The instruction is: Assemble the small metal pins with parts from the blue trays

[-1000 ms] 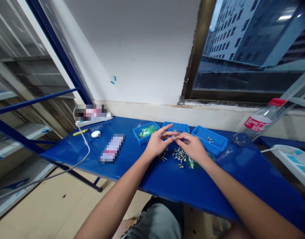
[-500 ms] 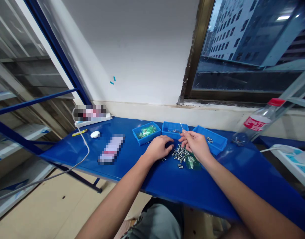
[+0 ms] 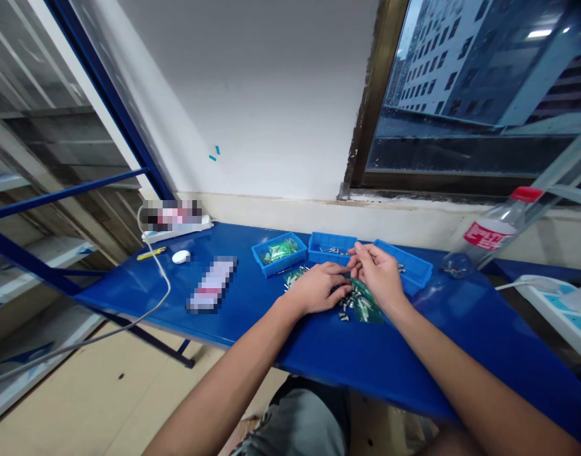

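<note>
My left hand [image 3: 321, 288] lies over a pile of small metal fasteners [image 3: 345, 311], fingers stretched across it and fingertips near my right hand. My right hand [image 3: 378, 269] is raised just beyond the pile, its thumb and fingers pinched together; whatever is between them is hidden. A green plastic bag of small metal parts [image 3: 365, 309] lies under and beside my right wrist. More thin metal pieces [image 3: 294, 277] lie on greenish plastic behind my left hand. The middle blue bin [image 3: 326, 258] holds several thin metal pins, close to my right fingertips.
On the blue table [image 3: 252, 310], a left bin [image 3: 278, 271] holds a green bag, and a right bin [image 3: 421, 280] has a few metal parts. A bottle [image 3: 490, 234] stands right. A blurred-out phone-like object [image 3: 212, 285], white oval object [image 3: 181, 256] and yellow cutter [image 3: 151, 254] lie left.
My left hand has moved right, onto the pile, uncovering the thin pieces behind it. The thin pin that stuck up from my right fingers no longer shows; that hand has shifted slightly right.
</note>
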Action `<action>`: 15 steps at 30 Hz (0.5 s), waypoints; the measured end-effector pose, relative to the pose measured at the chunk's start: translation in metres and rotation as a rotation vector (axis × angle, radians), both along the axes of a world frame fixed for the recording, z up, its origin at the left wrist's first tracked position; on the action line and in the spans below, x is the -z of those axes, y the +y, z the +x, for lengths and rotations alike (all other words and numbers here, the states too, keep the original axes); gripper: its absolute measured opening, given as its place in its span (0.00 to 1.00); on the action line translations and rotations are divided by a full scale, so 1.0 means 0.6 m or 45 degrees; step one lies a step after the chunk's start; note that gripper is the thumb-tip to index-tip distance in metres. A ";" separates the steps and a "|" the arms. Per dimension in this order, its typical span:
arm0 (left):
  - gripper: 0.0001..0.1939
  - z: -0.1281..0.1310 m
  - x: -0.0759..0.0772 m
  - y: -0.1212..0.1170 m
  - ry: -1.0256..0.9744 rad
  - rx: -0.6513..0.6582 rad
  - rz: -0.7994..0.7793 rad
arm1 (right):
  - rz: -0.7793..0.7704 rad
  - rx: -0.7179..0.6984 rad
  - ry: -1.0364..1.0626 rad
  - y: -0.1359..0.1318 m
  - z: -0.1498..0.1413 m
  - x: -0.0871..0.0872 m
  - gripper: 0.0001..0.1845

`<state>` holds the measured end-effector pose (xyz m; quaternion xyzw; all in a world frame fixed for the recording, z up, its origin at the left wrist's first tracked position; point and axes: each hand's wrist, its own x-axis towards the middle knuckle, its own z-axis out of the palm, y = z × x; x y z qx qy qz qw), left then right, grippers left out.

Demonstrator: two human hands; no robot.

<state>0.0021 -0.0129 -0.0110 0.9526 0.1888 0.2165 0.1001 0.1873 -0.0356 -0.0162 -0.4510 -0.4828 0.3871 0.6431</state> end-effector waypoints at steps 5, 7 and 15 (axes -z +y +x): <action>0.16 0.005 0.006 0.002 0.027 -0.013 0.009 | 0.013 0.009 -0.027 0.000 0.000 0.000 0.24; 0.16 0.006 0.007 0.001 0.032 -0.012 0.019 | 0.024 0.016 -0.040 0.000 0.000 -0.001 0.25; 0.14 0.006 0.002 0.002 -0.161 0.006 -0.003 | 0.098 0.124 -0.165 -0.002 0.005 0.000 0.23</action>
